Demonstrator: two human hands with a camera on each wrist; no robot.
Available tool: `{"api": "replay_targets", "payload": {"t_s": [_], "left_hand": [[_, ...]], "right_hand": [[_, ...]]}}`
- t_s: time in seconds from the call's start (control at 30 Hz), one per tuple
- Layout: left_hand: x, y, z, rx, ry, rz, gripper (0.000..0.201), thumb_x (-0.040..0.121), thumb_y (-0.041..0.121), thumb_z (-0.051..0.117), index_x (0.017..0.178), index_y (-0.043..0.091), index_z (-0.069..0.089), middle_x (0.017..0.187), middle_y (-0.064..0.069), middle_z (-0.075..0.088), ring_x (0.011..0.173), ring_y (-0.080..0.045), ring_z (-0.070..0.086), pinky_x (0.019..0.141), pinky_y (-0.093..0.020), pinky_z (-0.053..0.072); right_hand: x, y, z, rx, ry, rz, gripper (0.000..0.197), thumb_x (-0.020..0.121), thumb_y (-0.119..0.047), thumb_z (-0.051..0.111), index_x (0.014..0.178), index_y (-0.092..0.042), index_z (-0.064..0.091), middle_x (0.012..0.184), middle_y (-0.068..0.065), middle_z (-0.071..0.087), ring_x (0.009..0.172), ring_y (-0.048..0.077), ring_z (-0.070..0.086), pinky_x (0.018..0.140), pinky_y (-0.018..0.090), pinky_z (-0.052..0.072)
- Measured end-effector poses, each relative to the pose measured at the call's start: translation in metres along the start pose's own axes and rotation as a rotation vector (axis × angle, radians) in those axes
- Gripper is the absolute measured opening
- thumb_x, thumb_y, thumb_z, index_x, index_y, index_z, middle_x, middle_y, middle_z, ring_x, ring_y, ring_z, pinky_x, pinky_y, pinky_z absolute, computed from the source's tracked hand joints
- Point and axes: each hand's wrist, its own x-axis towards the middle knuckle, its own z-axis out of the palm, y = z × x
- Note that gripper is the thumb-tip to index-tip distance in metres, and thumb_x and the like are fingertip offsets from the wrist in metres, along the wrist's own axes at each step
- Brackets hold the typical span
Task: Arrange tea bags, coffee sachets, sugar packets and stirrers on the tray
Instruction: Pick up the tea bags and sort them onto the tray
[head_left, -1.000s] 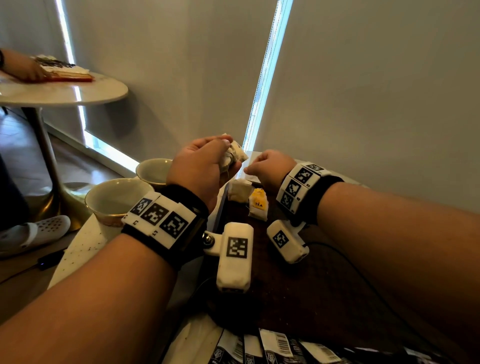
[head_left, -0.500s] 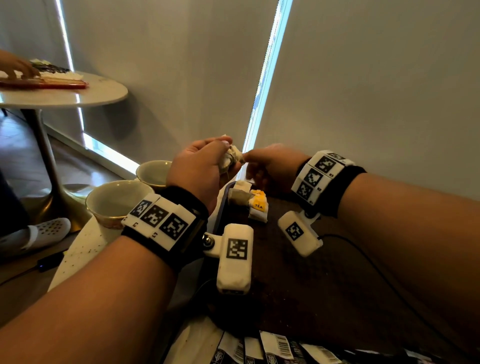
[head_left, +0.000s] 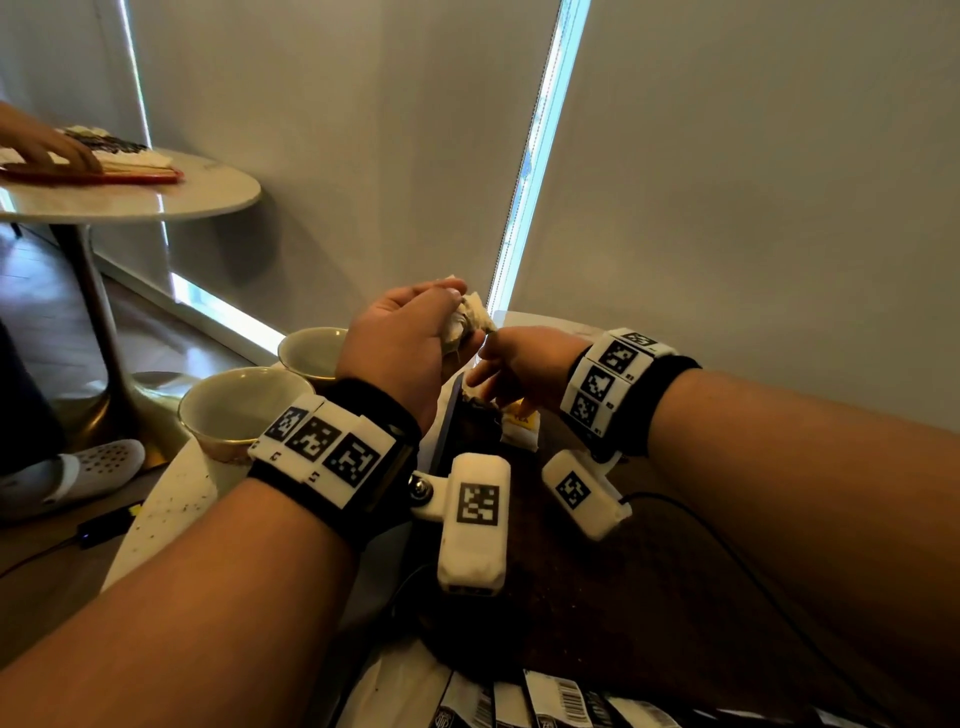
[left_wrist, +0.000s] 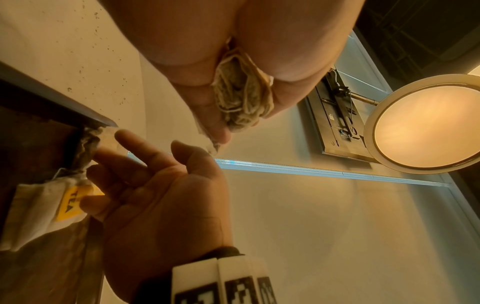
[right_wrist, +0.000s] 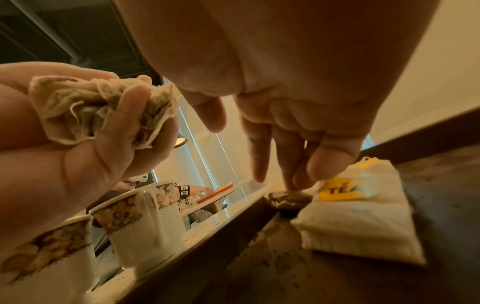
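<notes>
My left hand (head_left: 402, 345) is clutching crumpled papery tea bags (right_wrist: 101, 111); my right hand (left_wrist: 155, 197), fingers straight, is pressing a wrinkled bag (right_wrist: 288, 198) into the tray's (head_left: 597, 613) eleven-o'clock corner

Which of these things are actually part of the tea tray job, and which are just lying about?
Part of the job:
tray
tea bags in left hand
tea bags on tray
sachets

Lying about:
two cups
far table

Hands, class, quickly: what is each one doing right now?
Left hand: closed round crumpled tea bags.
Right hand: open, fingertips pressing a tea bag on the tray.
</notes>
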Motion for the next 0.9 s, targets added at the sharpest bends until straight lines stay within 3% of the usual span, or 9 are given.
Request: {"api": "replay_targets", "payload": {"t_s": [0.3,0.4,0.5,0.6,0.7,0.8,0.9], "left_hand": [[0.001,0.0,0.001,-0.006,0.016,-0.02,0.01,0.096,0.007,0.059,0.1,0.007,0.068,0.11,-0.015,0.065,0.1,-0.031,0.067,0.075,-0.03,0.059],[0.003,-0.001,0.0,-0.036,0.02,-0.036,0.013,0.096,0.012,0.06,0.101,0.006,0.07,0.103,-0.012,0.069,0.094,-0.026,0.07,0.073,-0.029,0.059],[0.003,-0.002,0.001,-0.047,-0.019,-0.037,0.013,0.097,0.014,0.056,0.098,0.011,0.069,0.092,-0.004,0.071,0.082,-0.016,0.071,0.074,-0.029,0.059],[0.003,-0.002,0.002,-0.052,-0.024,-0.077,0.015,0.096,0.014,0.06,0.105,0.006,0.068,0.102,-0.011,0.068,0.088,-0.023,0.07,0.072,-0.029,0.06],[0.002,-0.002,0.002,-0.041,-0.028,-0.081,0.026,0.094,0.009,0.062,0.119,0.001,0.062,0.119,-0.02,0.061,0.099,-0.032,0.067,0.071,-0.03,0.061],[-0.001,-0.002,0.003,-0.029,-0.056,-0.063,0.016,0.095,0.0,0.057,0.11,0.003,0.061,0.126,-0.019,0.058,0.102,-0.034,0.064,0.066,-0.03,0.061],[-0.001,-0.003,0.003,-0.007,-0.063,-0.059,0.012,0.094,-0.002,0.056,0.102,0.007,0.06,0.126,-0.02,0.058,0.101,-0.034,0.065,0.065,-0.029,0.06]], "right_hand": [[0.0,0.004,-0.004,0.047,0.072,0.045,0.04,0.1,-0.031,0.042,0.119,-0.004,0.063,0.095,0.013,0.064,0.075,0.021,0.056,0.065,0.029,0.042],[-0.001,0.002,-0.01,0.048,0.157,-0.06,0.028,0.1,-0.017,0.042,0.111,-0.007,0.065,0.095,0.009,0.067,0.071,0.016,0.053,0.06,0.025,0.04],[-0.004,0.002,-0.019,0.279,0.262,-0.226,0.022,0.098,-0.017,0.047,0.096,-0.007,0.067,0.085,0.006,0.066,0.067,0.015,0.049,0.056,0.024,0.038],[-0.013,0.002,-0.027,0.459,0.193,-0.365,0.023,0.092,-0.025,0.066,0.103,-0.005,0.064,0.08,0.007,0.061,0.064,0.016,0.052,0.054,0.026,0.042],[-0.021,0.001,-0.027,0.397,0.055,-0.399,0.02,0.087,-0.013,0.071,0.103,-0.005,0.063,0.079,0.008,0.067,0.061,0.017,0.059,0.056,0.028,0.047],[-0.024,0.004,-0.024,0.358,0.038,-0.395,0.01,0.088,-0.006,0.068,0.098,-0.006,0.066,0.073,0.006,0.07,0.063,0.018,0.062,0.061,0.031,0.05],[-0.026,0.006,-0.021,0.43,0.026,-0.39,0.007,0.091,-0.006,0.065,0.098,-0.007,0.066,0.08,0.009,0.069,0.072,0.023,0.065,0.062,0.032,0.051]]}}
